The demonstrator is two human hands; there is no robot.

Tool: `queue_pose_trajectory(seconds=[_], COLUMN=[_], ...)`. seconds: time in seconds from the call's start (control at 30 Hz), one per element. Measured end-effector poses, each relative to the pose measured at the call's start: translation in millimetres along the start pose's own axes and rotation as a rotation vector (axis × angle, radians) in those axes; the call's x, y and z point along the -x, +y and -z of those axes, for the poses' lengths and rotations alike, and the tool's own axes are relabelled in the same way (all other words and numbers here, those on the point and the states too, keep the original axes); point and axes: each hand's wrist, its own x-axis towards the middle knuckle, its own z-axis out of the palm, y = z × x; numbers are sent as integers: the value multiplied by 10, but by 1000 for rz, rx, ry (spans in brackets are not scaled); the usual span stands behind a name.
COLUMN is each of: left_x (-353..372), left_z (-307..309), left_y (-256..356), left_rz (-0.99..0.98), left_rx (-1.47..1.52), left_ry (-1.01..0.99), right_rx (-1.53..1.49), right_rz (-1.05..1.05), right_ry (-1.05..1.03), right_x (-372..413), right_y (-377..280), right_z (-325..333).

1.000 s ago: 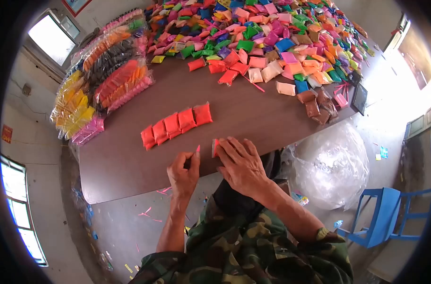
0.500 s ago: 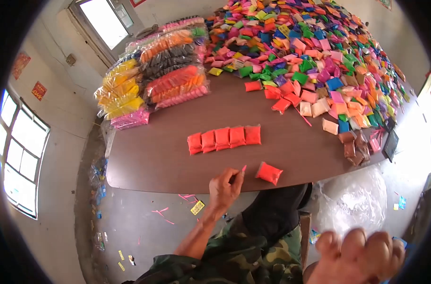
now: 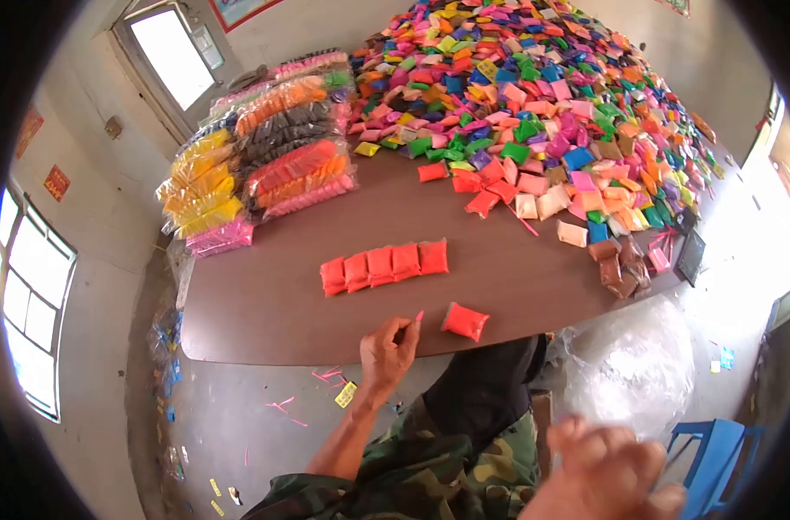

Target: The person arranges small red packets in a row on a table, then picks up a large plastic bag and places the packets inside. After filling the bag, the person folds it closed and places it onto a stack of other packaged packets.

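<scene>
My left hand (image 3: 386, 354) is over the table's near edge, thumb and forefinger pinched on a small pink strip (image 3: 419, 316) whose tip sticks up. Just right of it lies one red packet (image 3: 466, 321) in clear film, touched by neither hand. Beyond, a row of several red packets (image 3: 382, 265) lies side by side on the brown table (image 3: 273, 303). My right hand (image 3: 607, 472) is close to the camera at the lower right. Its fingers look bent but are blurred, and no object shows in them.
A big heap of coloured packets (image 3: 516, 104) covers the table's far right. Bagged packets (image 3: 282, 130) are stacked at the back left. Brown packets (image 3: 620, 267) lie near the right edge. Clear plastic film (image 3: 629, 364) and a blue stool (image 3: 711, 459) are below on the right.
The view has shifted, so the table things appear further left and the blue stool shows more. My right hand has moved left and down in view. My left hand keeps its pinch on the strip.
</scene>
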Motion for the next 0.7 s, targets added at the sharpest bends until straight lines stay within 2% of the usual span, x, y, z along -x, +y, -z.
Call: queue_pose_trajectory(seconds=[0.1,0.17,0.3,0.43,0.57,0.7], left_x=[24,-20,-58,-66,-35,-51], left_z=[-3,22,-30,-18,2,-108], left_y=[41,177,299,200,284,305], left_rz=[0,34,73,31,80,24], left_rx=[-12,21,79,4,0,-12], left_ry=[-31,-41,-56,-51,-81,-117], right_rx=[900,981,1077,1120,1237,1290], right_rz=[42,-98,-136,-259,-231,-247], right_ry=[145,104,-24,-210,-199,-179], right_x=[132,166,394,564,626,627], right_y=[450,989,1759,1995,2008,2054], right_z=[-183,-28,114,112,29,-47])
